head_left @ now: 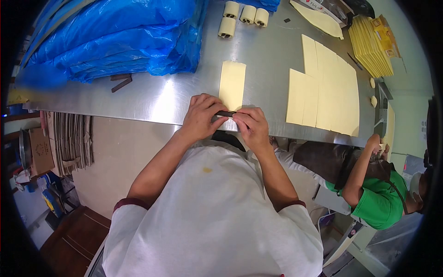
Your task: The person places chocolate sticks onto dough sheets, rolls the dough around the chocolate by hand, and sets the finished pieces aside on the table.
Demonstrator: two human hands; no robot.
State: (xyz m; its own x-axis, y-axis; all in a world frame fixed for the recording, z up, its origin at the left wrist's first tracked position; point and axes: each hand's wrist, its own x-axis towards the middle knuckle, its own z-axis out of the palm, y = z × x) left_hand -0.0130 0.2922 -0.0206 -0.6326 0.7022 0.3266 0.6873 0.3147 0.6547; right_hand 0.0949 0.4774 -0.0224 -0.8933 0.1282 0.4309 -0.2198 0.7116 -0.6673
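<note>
A pale rectangular strip of dough (pixel 232 85) lies lengthwise on the steel table in front of me. Across its near end is a dark chocolate stick (pixel 224 113), pinched at its left part by my left hand (pixel 201 115). My right hand (pixel 252 124) has its thumb and fingers closed at the right end of the same stick, by the dough's near edge. My fingers partly cover the stick and the end of the dough. Two more chocolate sticks (pixel 122 85) lie to the left, beside the blue plastic.
Several rolled dough pieces (pixel 248 15) stand at the back. Flat cut dough sheets (pixel 330 87) lie to the right, with a loose dough piece (pixel 318 18) beyond. Blue plastic-covered stacks (pixel 134 41) fill the back left. A co-worker in a green shirt (pixel 380 201) works at the right.
</note>
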